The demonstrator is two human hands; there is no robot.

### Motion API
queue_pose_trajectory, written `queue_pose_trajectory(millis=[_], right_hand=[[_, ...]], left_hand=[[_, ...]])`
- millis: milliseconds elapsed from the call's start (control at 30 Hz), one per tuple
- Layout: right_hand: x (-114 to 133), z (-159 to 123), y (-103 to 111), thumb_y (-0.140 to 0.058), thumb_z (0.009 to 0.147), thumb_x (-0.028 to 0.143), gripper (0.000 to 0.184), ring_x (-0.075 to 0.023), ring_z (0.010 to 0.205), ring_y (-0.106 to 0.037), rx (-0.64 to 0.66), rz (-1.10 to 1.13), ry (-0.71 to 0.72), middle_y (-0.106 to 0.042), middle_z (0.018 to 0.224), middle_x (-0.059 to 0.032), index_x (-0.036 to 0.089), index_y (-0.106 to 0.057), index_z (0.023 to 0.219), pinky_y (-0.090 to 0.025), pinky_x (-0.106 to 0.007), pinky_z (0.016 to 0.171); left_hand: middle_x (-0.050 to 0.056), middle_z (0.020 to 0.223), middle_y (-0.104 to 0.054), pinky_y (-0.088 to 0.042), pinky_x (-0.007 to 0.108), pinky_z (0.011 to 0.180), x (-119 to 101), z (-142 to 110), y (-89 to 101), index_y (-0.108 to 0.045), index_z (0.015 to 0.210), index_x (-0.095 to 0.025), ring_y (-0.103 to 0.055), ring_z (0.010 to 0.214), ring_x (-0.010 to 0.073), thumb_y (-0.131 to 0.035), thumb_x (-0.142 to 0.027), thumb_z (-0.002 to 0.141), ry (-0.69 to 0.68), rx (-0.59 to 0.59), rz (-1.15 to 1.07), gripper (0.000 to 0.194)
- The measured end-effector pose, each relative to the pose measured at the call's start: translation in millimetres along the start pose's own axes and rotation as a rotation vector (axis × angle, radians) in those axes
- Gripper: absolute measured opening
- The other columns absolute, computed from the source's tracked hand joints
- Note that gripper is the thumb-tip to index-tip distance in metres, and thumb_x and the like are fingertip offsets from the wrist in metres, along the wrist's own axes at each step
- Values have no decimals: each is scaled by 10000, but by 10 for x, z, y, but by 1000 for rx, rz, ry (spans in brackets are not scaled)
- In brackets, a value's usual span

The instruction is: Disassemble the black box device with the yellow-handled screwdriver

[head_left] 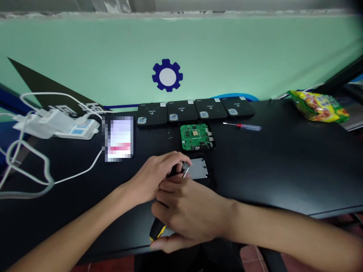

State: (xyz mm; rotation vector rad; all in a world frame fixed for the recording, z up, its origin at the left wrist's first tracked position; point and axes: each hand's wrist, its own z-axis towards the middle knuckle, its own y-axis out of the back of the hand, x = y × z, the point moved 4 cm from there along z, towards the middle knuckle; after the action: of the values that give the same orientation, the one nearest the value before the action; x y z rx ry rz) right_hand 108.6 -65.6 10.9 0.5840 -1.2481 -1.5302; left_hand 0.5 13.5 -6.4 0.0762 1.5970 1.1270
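Observation:
My right hand [184, 211] is wrapped round a screwdriver with a black and yellow handle [156, 229]; its metal shaft [186, 172] points at a black box half with a grey metal plate [198, 169]. My left hand [157, 173] is curled over the left side of that box half, fingers closed on it. Just beyond lies an open black case with a green circuit board [196, 136].
Several shut black boxes [195, 109] line the back of the black table [283, 158]. A small red and clear screwdriver [244, 126], tiny screws [170, 136], a phone [119, 139], a white power strip with cables [65, 124] and a snack bag [319, 105] are around.

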Motion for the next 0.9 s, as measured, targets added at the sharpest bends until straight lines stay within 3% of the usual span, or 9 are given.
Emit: queue_pose_trajectory(millis=[100,267,500,767,900], right_hand=[[16,-15,-5,-366,1130,655,657,-267,788,-586,8,14,-1,-654,735,-68,157,-703,866,-420,-415,760],[-56,-14,-39,-382,1083,726,672,-237,742,-540,-137,156,29,-607,708,-42,172,-660,826,-450,-388,771],[-135,-34,-137,-514,998,744,556,-203,671,-491,-194,318,78,-550,670,5,242,-494,762,-416,-378,707],[-204,-47,41,-669,932,633,482,-157,645,-443,-315,547,106,-476,678,40,243,-424,793,-321,-344,602],[-239,-7,102,-726,897,605,496,-140,615,-429,-367,714,124,-476,670,47,250,-396,794,-346,-329,600]], left_hand=[[-26,983,-632,-509,244,706,-12,8,-12,-682,1285,-290,-577,753,108,-652,-250,1063,-14,-21,-5,227],[-15,976,-648,-496,246,674,-63,34,25,-692,1243,-275,-594,770,121,-601,-237,1076,-34,-15,-3,194],[-11,977,-655,-458,249,662,-86,35,34,-677,1226,-259,-596,775,126,-582,-252,1074,-31,-21,38,179],[0,1042,-685,-474,269,715,-69,3,46,-662,1244,-260,-621,836,149,-602,-203,998,-51,-14,-15,260],[7,1040,-686,-497,291,764,-69,-18,57,-665,1217,-253,-629,868,160,-590,-229,1039,-44,-14,-70,195]])
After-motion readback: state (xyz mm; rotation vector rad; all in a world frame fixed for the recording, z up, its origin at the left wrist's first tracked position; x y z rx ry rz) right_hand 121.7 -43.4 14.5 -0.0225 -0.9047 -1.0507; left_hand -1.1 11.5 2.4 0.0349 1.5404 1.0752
